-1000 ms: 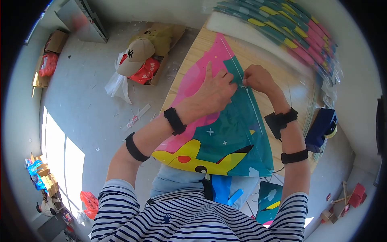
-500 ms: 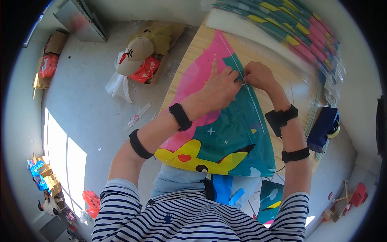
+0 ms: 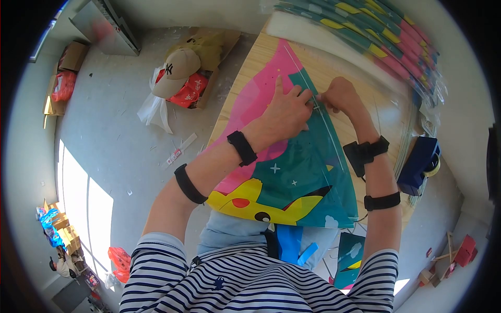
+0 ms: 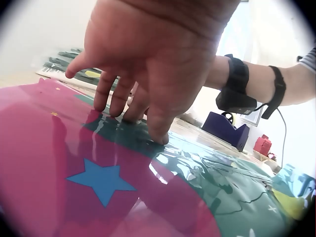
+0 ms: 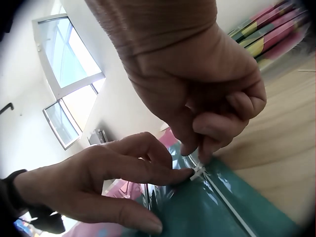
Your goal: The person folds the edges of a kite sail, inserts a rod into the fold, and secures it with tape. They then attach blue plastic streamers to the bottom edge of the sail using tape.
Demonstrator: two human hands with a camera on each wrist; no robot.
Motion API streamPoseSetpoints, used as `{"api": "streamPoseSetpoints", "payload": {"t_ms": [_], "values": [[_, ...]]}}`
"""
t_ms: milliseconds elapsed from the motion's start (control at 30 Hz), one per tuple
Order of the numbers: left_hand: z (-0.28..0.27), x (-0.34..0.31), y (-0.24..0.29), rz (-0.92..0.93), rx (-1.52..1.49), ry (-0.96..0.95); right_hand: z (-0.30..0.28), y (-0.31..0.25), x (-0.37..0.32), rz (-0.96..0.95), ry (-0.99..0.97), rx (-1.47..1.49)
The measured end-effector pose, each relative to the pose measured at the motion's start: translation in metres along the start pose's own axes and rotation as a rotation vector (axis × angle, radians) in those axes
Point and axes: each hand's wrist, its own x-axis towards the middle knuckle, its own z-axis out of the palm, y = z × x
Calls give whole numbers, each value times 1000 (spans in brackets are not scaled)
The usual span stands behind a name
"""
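A printed plastic kite (image 3: 302, 156), pink and teal with a yellow cartoon face, spreads over the table and the person's lap. A thin white rod (image 3: 330, 133) runs along its right side. The left hand (image 3: 284, 107) lies on the film with fingers extended; in the right wrist view its forefinger reaches a small white tie (image 5: 198, 172) on the rod. Curled fingers and thumb of the right hand (image 3: 339, 96) pinch at that tie, just beside the kite's edge. In the left wrist view, left fingertips (image 4: 162, 138) press the glossy film beside a blue star.
More folded kites (image 3: 360, 39) lie piled at the table's far right. A navy tape dispenser (image 3: 417, 166) stands at the right edge of the wooden table (image 3: 245, 86). On the floor, a cap (image 3: 180, 73) sits on a box with red bags.
The left hand has shifted slightly right and up along the kite. The right hand has drawn a little away from the rod, to the right.
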Motion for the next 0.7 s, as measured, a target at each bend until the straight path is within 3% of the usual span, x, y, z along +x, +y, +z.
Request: {"api": "streamPoseSetpoints", "payload": {"t_ms": [33,100,300,500,700], "values": [[0,0,0,-2,2,8,-2,4,-2,0,1,-1],[0,0,-1,0,-4,14,-4,11,-12,22,392,11],[-2,0,1,-13,-12,-9,33,7,-36,-224,479,165],[3,-4,-3,-21,-74,27,60,-8,-26,-165,564,39],[-11,-16,-15,-25,-176,-40,49,-29,-32,-124,484,-170]]}}
